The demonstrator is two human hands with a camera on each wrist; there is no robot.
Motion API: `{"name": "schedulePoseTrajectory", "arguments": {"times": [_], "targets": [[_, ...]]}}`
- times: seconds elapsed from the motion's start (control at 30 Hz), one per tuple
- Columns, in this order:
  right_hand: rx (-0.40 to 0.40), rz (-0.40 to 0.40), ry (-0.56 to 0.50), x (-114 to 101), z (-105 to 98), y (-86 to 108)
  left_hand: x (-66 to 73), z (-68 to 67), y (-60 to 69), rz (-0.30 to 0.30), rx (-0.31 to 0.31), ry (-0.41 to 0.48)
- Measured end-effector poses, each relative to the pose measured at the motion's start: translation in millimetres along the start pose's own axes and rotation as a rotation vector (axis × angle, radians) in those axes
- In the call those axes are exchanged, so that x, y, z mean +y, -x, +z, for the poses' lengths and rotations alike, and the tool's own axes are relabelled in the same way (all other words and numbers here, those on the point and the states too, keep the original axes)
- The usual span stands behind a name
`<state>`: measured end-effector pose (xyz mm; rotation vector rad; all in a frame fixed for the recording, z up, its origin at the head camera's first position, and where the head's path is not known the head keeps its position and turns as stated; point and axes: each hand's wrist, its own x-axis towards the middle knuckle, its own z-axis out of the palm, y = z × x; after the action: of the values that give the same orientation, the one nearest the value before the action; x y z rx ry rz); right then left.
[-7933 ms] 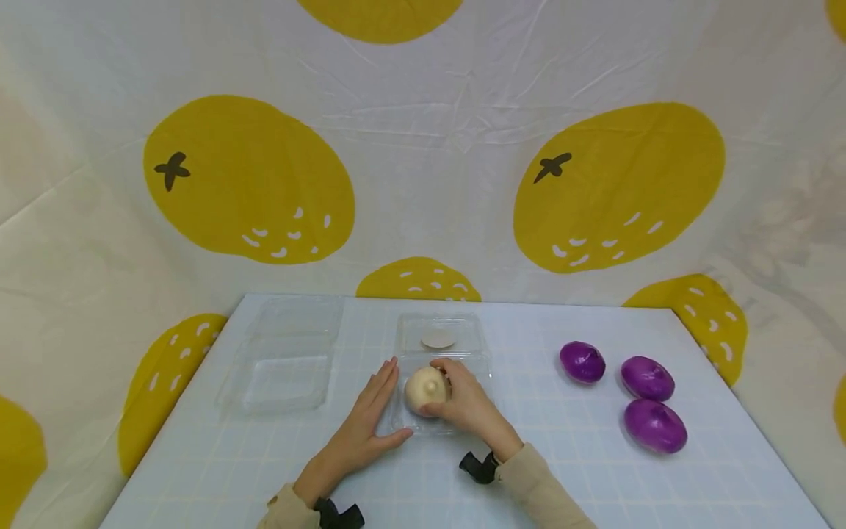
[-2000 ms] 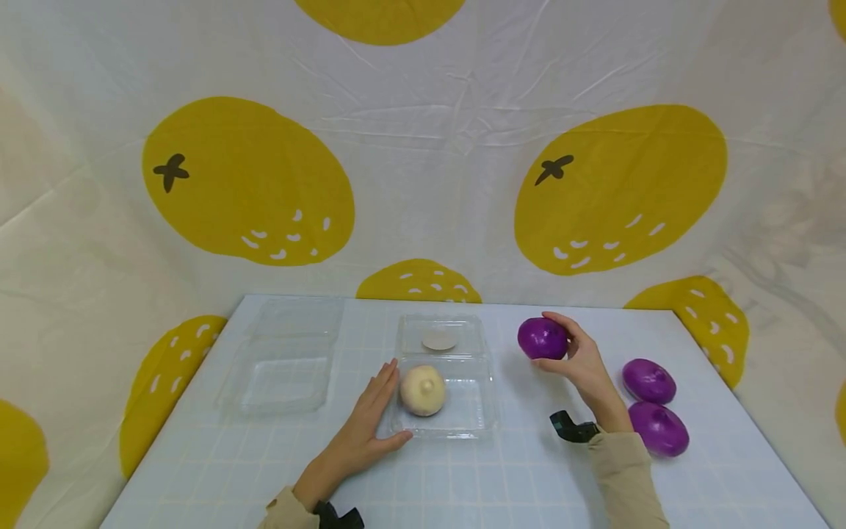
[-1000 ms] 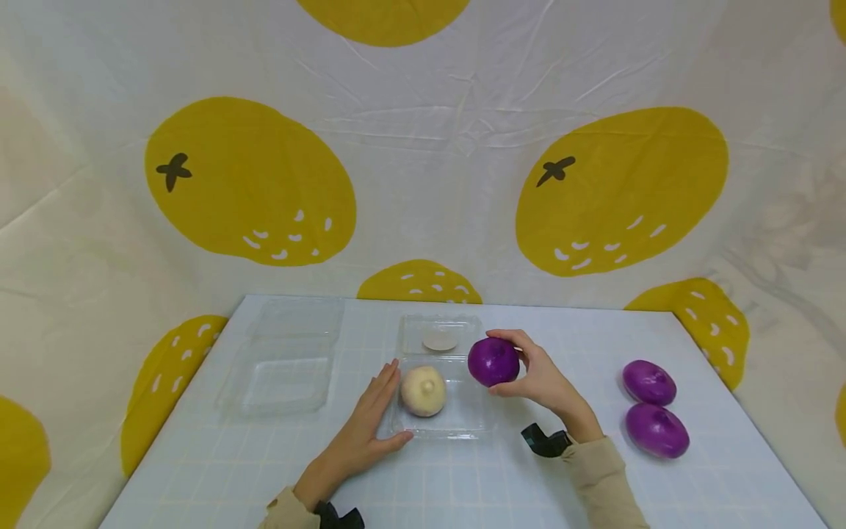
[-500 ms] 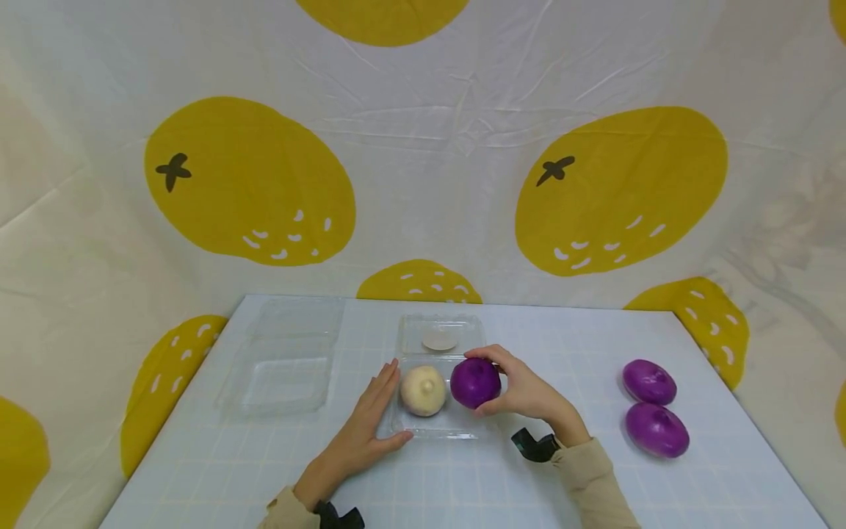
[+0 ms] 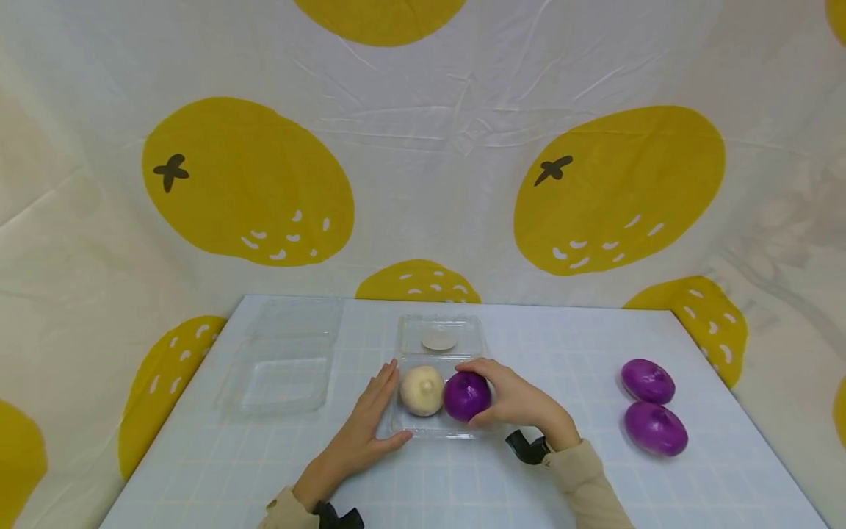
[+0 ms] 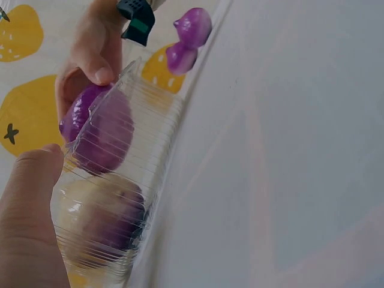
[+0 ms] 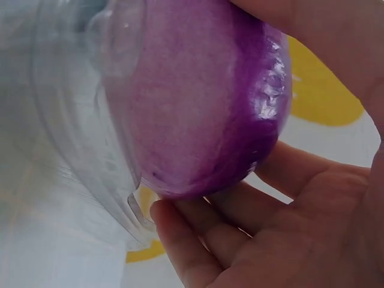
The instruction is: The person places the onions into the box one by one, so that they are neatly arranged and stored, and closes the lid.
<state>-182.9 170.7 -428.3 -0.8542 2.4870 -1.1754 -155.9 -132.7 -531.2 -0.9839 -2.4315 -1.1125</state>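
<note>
A right hand [image 5: 515,397] pinched a purple onion [image 5: 466,395] in the right half of an open clear container [image 5: 432,432].
By the near edge of the tabletop [image 5: 423,492], the left hand [image 5: 366,425] lay straight-fingered, thumb spread, along the container's left side. Glossy and firm-looking, the onion was probably light and slippery, best gripped around its widest sides; the thin plastic would likely flex. A cream bulb [image 5: 421,391] sat just left of the onion. Two other purple onions [image 5: 656,427] lay near the tabletop's right edge; a second container [image 5: 280,383] stood open toward the far left corner.
</note>
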Motion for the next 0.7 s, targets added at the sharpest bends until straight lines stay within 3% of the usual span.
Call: {"name": "schedulePoseTrajectory", "arguments": {"times": [0.4,0.7], "targets": [[0.004,-0.039,0.286,-6.6,6.9,2.2,-0.3,0.3,0.2,0.015,0.011,0.001],[-0.046,0.014,0.258,-4.3,10.5,-0.1,-0.8,0.2,0.5,0.016,0.010,-0.004]]}}
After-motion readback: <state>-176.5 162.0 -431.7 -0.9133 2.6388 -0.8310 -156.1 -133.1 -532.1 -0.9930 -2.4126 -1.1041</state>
